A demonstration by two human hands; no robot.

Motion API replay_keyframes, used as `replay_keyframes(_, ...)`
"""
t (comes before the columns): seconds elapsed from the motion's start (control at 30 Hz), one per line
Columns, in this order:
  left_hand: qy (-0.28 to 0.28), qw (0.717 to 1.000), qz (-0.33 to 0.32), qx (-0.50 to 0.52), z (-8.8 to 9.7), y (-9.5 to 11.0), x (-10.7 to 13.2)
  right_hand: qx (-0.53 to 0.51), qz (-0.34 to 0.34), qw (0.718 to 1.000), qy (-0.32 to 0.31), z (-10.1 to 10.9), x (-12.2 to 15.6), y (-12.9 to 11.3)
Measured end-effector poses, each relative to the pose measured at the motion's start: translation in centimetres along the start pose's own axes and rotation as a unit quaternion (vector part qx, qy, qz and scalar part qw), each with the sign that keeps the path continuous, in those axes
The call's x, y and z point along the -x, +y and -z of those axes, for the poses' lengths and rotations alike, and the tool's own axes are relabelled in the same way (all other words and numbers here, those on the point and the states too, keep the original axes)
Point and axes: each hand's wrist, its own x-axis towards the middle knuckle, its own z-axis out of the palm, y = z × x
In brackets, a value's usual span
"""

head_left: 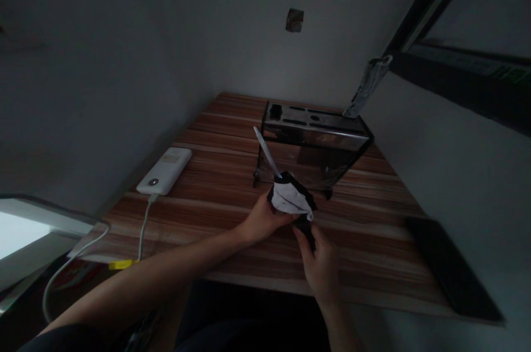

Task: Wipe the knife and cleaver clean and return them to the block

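Observation:
My left hand [262, 218] is closed around the left side of a small folded piece of black-and-white cloth [290, 198], its thumb lying along the lower edge. A thin white stick, pen-like in shape [267, 151], rises from the top of the cloth and leans to the left; its lower end is hidden. My right hand [318, 255] pinches the black lower part of the same cloth between thumb and fingers. Both hands are above the front half of the table. The dim light hides fine detail.
Behind the hands stands a metal-topped slotted rack [317, 133], with a wrapped grey object [367, 86] upright at its right end. A white power bank [165, 170] with a cable lies left on the wood-grain table [224, 147]. A dark flat slab [452, 266] lies right.

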Motion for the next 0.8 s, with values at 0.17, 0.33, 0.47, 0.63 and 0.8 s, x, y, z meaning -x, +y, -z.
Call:
replay_keyframes(0.17, 0.017, 1.000, 0.005, 0.001, -0.1, 0.4, 0.1, 0.011, 0.001, 1.000, -0.004, 0.1, -0.1, 0.0)
replay_keyframes(0.33, 0.041, 0.999, -0.005, -0.004, 0.0, 1.0, 0.0, 0.006, 0.013, 1.000, -0.004, 0.1, -0.3, -0.3)
replay_keyframes(0.47, 0.057, 0.998, -0.014, -0.004, 0.5, 1.5, -0.4, 0.017, 0.015, 1.000, -0.001, 0.2, -0.2, -0.4)
replay_keyframes(0.63, 0.110, 0.993, -0.032, -0.013, 1.3, 2.1, -1.0, 0.005, 0.016, 1.000, -0.011, 0.0, -0.1, -0.2)
replay_keyframes(0.8, 0.150, 0.985, -0.082, -0.018, 2.5, 2.3, -1.8, -0.008, 0.007, 1.000, -0.020, 0.0, -0.1, -0.2)
